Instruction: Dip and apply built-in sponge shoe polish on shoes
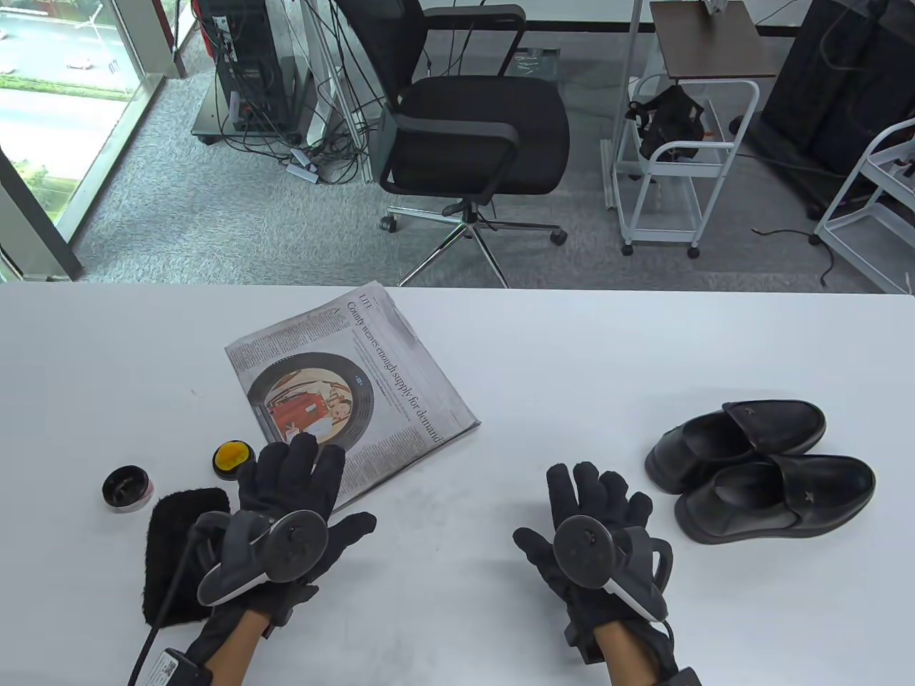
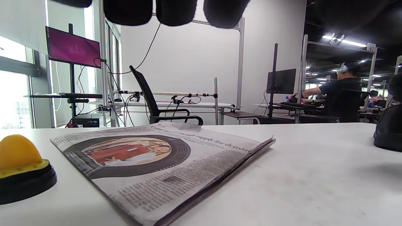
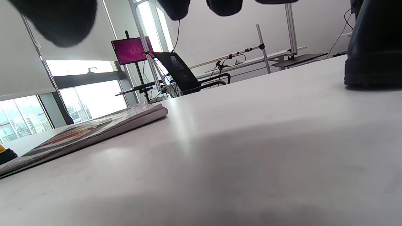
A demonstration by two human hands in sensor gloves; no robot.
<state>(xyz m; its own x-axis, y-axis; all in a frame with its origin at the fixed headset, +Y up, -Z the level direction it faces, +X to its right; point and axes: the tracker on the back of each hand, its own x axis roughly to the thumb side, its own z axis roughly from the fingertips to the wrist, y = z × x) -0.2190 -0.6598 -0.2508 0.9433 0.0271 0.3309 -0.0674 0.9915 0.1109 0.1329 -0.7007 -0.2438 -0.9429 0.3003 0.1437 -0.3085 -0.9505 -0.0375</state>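
Two black loafers lie side by side at the right of the white table; one edge shows in the right wrist view. A yellow sponge applicator on a black base stands left of centre, also in the left wrist view. An open round polish tin lies further left. My left hand lies flat and open, fingers over the corner of a folded newspaper. My right hand lies flat and open on the bare table, left of the shoes. Both hands hold nothing.
A black cloth lies under my left wrist. The newspaper also shows in the left wrist view and the right wrist view. Beyond the table's far edge stand an office chair and a white trolley.
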